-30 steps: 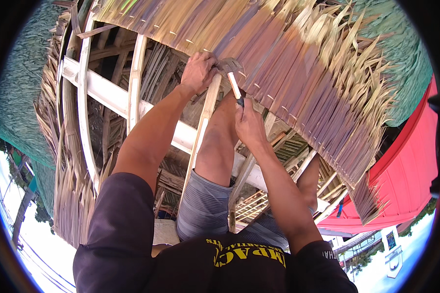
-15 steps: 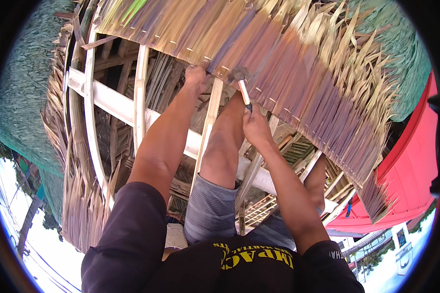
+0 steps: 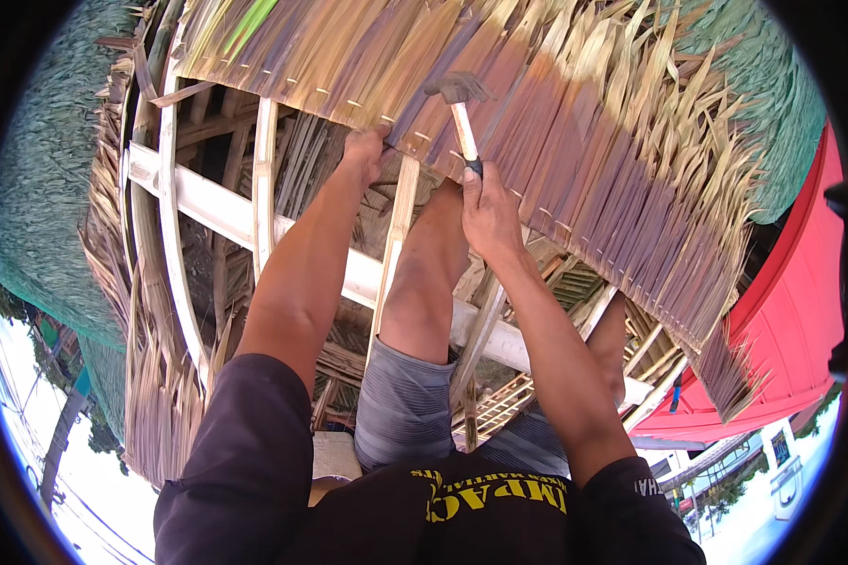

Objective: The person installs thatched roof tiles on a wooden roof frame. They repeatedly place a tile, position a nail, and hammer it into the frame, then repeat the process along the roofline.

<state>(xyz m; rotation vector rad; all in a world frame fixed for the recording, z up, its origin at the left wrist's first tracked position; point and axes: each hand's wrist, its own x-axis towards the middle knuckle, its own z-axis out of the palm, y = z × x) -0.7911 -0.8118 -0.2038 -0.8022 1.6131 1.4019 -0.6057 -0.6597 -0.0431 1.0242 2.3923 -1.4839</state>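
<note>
In my right hand is a claw hammer, its dark handle wrapped by my fingers and its metal head blurred over the thatch. My left hand is closed at the lower edge of a dried palm-leaf thatch panel, with fingertips on the edge; part of the hand is hidden. Light stitches run along that panel edge. Just right of my left hand, a pale wooden rafter meets the panel's edge. Whether a nail is there I cannot make out.
Below the panel is an open roof frame with more rafters and a white crossbeam. My bent leg rests among them. Green-covered thatch lies left, a red roof right. Gaps between rafters drop into the space below.
My right hand and the hammer have moved up, with the hammer head shifting away from the panel's lower edge. My left hand stays at the edge.
</note>
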